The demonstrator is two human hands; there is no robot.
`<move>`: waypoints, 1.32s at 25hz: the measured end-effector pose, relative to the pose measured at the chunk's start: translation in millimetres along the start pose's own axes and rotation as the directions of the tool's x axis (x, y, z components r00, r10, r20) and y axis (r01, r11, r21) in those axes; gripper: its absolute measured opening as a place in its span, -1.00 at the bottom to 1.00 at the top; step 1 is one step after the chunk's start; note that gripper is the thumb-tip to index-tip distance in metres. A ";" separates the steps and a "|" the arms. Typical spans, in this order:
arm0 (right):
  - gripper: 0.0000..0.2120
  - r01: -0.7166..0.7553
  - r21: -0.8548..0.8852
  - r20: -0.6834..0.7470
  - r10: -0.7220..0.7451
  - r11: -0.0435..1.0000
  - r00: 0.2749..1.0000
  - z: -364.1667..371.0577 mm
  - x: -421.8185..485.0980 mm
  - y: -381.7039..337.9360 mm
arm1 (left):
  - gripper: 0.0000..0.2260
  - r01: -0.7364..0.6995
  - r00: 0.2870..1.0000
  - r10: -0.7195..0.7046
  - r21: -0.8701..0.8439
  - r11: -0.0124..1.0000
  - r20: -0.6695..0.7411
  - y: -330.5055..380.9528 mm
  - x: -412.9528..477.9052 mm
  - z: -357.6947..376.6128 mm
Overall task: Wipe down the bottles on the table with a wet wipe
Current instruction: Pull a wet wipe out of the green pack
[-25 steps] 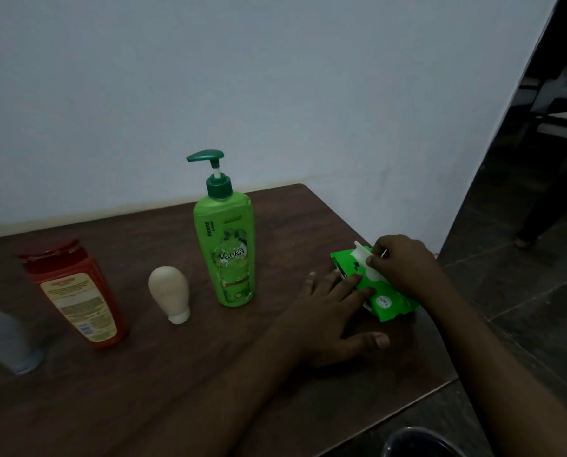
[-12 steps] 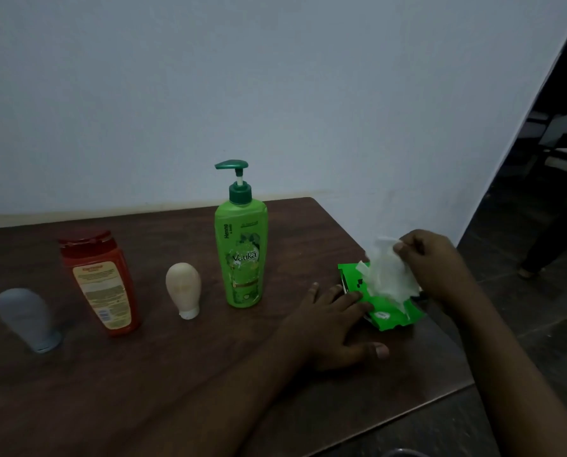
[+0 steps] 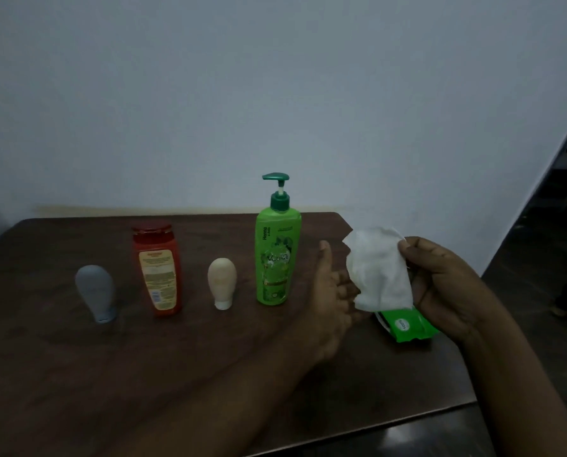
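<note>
It looks like a room in a home. A brown table (image 3: 77, 374) stands by a plain white wall (image 3: 275, 94), with soap bottles (image 3: 277, 258) on it.

A single head-worn, wide-angle camera looks forward and down from the near side of a dark wooden table (image 3: 77, 374), facing a plain pale wall (image 3: 275, 94) behind its far edge. The view sits above the tabletop and close to it, so both forearms enter from the bottom edge and reach up into the middle. The left hand (image 3: 333, 291) and right hand (image 3: 447, 285) lie right of centre, nearer the lens than the row of bottles standing across the middle. The table's right edge and a strip of dark floor (image 3: 539, 291) show at the right. With only one view, no other angle overlaps it.
</note>
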State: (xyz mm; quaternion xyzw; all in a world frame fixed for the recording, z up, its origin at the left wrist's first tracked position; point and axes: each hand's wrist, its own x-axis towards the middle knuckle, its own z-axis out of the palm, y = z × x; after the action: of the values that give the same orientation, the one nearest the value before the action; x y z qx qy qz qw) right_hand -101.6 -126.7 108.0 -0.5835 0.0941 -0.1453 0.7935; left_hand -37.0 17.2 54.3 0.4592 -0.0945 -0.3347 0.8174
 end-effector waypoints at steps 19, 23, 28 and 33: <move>-0.74 0.125 -0.038 0.231 -0.113 0.991 0.966 89.6 -76.5 61.8 | -0.85 -0.329 0.910 0.384 0.294 0.898 -0.154 50.5 -147.4 -93.3; -0.84 0.578 -0.225 0.399 -0.467 0.784 0.789 87.8 -68.4 63.7 | -0.72 -0.430 0.864 0.494 0.371 0.823 -0.094 61.8 -156.8 -108.4; -0.66 0.740 -0.275 0.498 -0.567 0.614 0.656 86.1 -52.4 68.4 | -0.65 -0.435 0.885 0.458 0.200 0.878 -0.083 64.2 -148.2 -117.6; -0.58 0.096 0.450 0.436 -0.312 0.888 0.844 93.2 -49.8 95.0 | -0.73 -0.409 0.897 0.442 0.344 0.845 -0.019 57.0 -135.8 -120.9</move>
State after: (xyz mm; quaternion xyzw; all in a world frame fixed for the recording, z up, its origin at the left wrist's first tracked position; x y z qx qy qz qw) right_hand -107.2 0.3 44.5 -0.4277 -0.2102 -0.0923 0.8743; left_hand -57.8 206.6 53.7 0.5732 -0.2087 -0.1017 0.7859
